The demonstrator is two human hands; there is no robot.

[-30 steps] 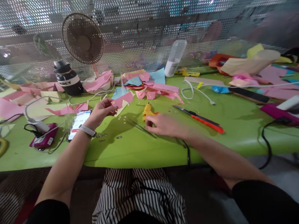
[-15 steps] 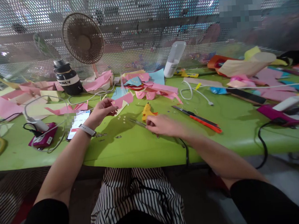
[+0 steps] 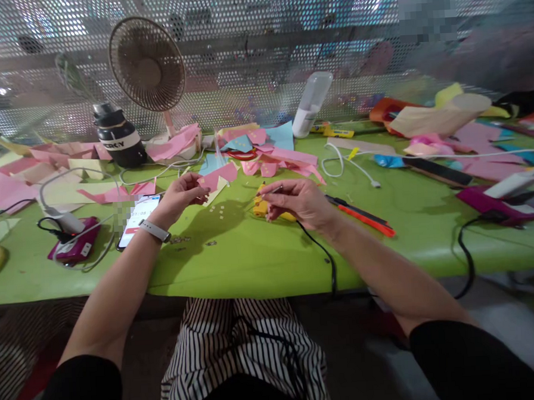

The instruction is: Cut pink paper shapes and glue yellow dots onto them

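My left hand (image 3: 186, 191) pinches the near end of a pink paper piece (image 3: 218, 176). A pale yellow paper strip (image 3: 216, 192) lies against it, close to the fingertips. In my right hand (image 3: 294, 200) is a pair of thin metal tweezers (image 3: 274, 191), gripped between thumb and fingers, the tips hard to make out. Behind that hand lies a yellow glue gun (image 3: 260, 207), partly covered by the fingers. Tiny pale squares (image 3: 221, 212) are scattered on the green table between the hands. Small dark bits (image 3: 180, 240) lie near my left wrist.
A phone (image 3: 138, 221) lies beside my left forearm. Right of my right hand is a red-and-black utility knife (image 3: 361, 216). A black bottle (image 3: 119, 139), a fan (image 3: 147, 66), paper scraps (image 3: 287, 158) and a white bottle (image 3: 311, 105) line the back. Cables cross the table.
My right hand has risen and turned away from the table, drawing the tweezers back from the pale squares. My left hand holds the pink paper in nearly the same place.
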